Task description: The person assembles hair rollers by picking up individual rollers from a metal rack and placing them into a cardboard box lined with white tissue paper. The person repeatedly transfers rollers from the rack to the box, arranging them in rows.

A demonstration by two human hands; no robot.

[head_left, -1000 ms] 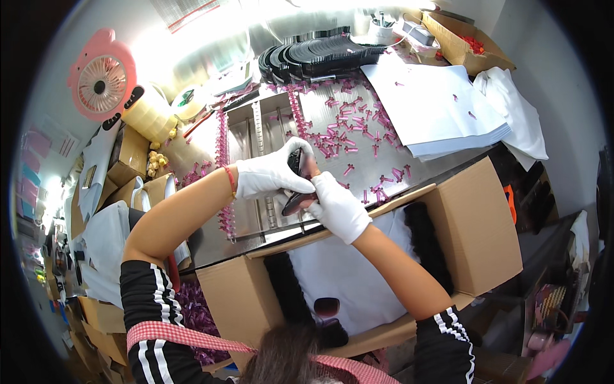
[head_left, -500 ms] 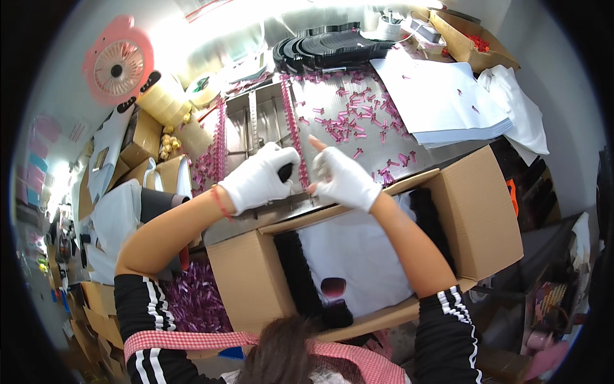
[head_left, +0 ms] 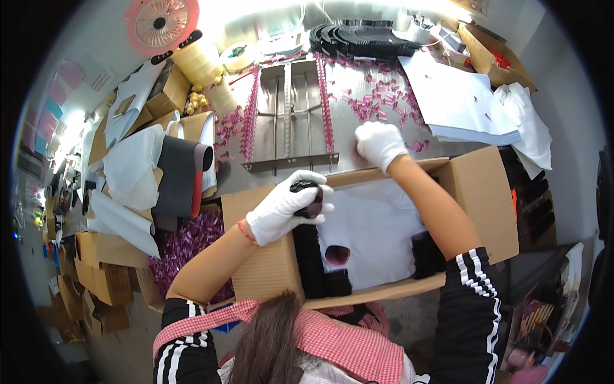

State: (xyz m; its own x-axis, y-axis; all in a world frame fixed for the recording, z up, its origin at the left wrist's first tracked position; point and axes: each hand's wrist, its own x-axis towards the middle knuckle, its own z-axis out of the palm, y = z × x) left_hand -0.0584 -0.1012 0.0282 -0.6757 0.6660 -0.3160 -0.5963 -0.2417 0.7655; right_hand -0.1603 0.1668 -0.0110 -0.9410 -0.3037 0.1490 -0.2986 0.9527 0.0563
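Note:
My gloved left hand [head_left: 286,210] is closed around a small stack of dark tinted lenses [head_left: 309,200], above the left edge of an open cardboard box [head_left: 265,246]. Purple tint shows at the lenses' lower side. My gloved right hand [head_left: 381,147] is at the metal table's front, beyond the box, with its fingers curled; whatever they hold is hidden. Inside the box, a loose tinted lens [head_left: 338,256] rests on white sheeting [head_left: 377,224], between rows of black pieces [head_left: 307,265]. Behind my hands stands a metal rack [head_left: 289,157] with pink pieces lining both sides.
Loose pink pieces [head_left: 377,102] lie scattered right of the rack. White paper [head_left: 457,102] and a stack of black curved pieces [head_left: 364,41] are farther back. A pink fan [head_left: 160,24], tape rolls [head_left: 199,61] and a bin of purple pieces [head_left: 188,253] are on the left.
My left hand has drawn back from the rack toward the box with the dark lenses. My right hand has moved away from it to the right and its fingers have curled. The view has shifted.

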